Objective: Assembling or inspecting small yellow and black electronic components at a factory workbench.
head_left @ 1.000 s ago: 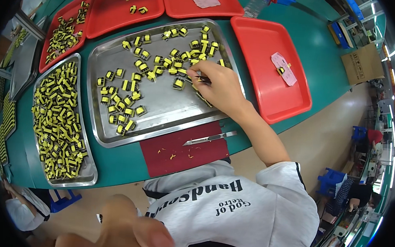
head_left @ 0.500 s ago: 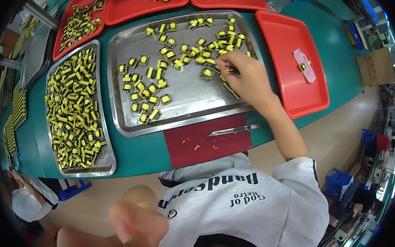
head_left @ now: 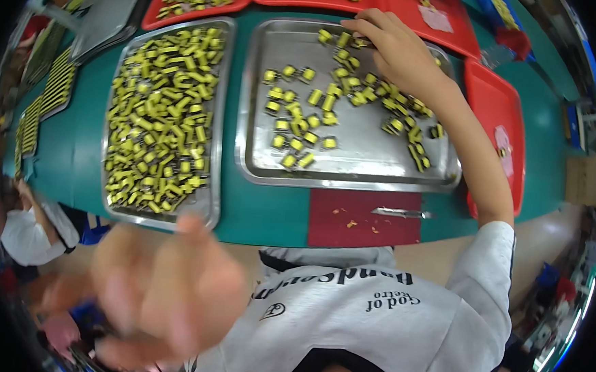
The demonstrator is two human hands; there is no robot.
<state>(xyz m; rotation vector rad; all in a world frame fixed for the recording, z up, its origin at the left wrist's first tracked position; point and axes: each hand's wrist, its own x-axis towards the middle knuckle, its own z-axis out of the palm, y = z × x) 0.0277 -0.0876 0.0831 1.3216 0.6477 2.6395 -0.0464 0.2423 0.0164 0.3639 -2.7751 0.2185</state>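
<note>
Small yellow-and-black transformers [head_left: 293, 107] lie scattered in a wide metal tray [head_left: 278, 178]. My right hand [head_left: 405, 56] reaches over this tray's far edge, its fingers bent down and closed around a small transformer [head_left: 361, 42] that is partly hidden by them. More transformers lie beside and below that hand. My left hand [head_left: 169, 280] is raised close to the camera, in front of my shirt and below the other tray. It is blurred, with its fingers loosely bent and apart; nothing shows in it.
A second metal tray [head_left: 211, 211] heaped with transformers stands on the left. Red trays [head_left: 499, 82] line the back and right. A craft knife [head_left: 400, 212] lies on a dark red mat [head_left: 363, 238] with yellow scraps. Another person [head_left: 33, 228] sits at far left.
The view has shifted left, so the trays appear farther right. My right hand has moved from the tray's right side to its far edge. My left hand appears larger, its fingers more spread.
</note>
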